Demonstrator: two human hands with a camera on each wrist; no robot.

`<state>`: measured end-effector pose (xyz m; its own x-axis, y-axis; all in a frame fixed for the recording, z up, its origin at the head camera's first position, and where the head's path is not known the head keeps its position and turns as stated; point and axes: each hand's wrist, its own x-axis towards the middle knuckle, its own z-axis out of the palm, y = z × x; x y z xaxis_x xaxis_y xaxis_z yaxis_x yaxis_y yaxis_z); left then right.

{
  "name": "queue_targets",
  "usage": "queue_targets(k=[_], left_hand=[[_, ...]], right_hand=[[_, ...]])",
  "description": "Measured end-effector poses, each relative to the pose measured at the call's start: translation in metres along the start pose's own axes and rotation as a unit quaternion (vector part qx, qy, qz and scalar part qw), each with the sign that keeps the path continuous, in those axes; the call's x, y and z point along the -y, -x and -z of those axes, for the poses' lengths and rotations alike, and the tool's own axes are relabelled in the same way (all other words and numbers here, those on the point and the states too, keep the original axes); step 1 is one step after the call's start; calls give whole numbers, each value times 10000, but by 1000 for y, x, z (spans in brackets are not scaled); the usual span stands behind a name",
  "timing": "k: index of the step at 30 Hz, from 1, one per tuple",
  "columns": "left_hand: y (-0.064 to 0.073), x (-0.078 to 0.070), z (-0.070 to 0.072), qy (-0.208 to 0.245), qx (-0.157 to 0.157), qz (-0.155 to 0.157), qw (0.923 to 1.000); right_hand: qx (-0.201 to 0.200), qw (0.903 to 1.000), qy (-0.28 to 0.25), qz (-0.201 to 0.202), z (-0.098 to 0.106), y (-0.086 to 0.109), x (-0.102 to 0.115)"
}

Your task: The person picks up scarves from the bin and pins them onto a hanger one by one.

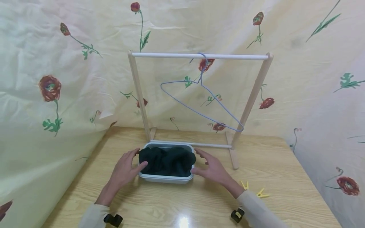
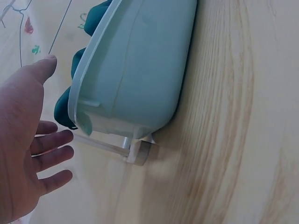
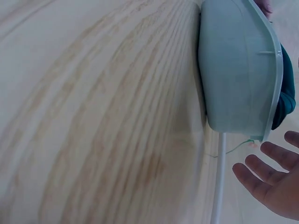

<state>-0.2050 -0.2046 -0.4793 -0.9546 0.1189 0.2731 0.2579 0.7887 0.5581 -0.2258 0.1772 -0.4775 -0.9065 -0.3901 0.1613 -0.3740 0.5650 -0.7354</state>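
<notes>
A pale grey-green plastic tub (image 1: 166, 179) sits on the table, with dark green cloth (image 1: 171, 161) bunched inside and bulging over its rim. My left hand (image 1: 124, 167) is at the tub's left end, fingers spread. In the left wrist view, a gap shows between that hand (image 2: 28, 126) and the tub (image 2: 140, 60). At the right end is my right hand (image 1: 212, 167), its fingers loosely extended. The right wrist view shows this hand (image 3: 275, 179) just off the tub's end (image 3: 238, 70). Neither hand holds anything.
Behind the tub stands a wooden rack with a white top rail (image 1: 171, 55). A blue wire hanger (image 1: 194, 110) hangs tilted from it. Two yellow clothespins (image 1: 261, 193) lie beside my right forearm. Flower-printed fabric (image 1: 85, 79) surrounds the wooden table (image 1: 159, 205).
</notes>
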Motion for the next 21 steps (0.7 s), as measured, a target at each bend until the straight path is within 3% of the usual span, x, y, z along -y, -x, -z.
queue_targets(k=[9,21], left_hand=[[0,4,-4,424,-3,234,9988],[-6,3,-2,930,359,696,9926]], right_hand=[[128,9999,20,-8,-6,-5,-7],[387,9992,-9,-24,-8,-8,-14]])
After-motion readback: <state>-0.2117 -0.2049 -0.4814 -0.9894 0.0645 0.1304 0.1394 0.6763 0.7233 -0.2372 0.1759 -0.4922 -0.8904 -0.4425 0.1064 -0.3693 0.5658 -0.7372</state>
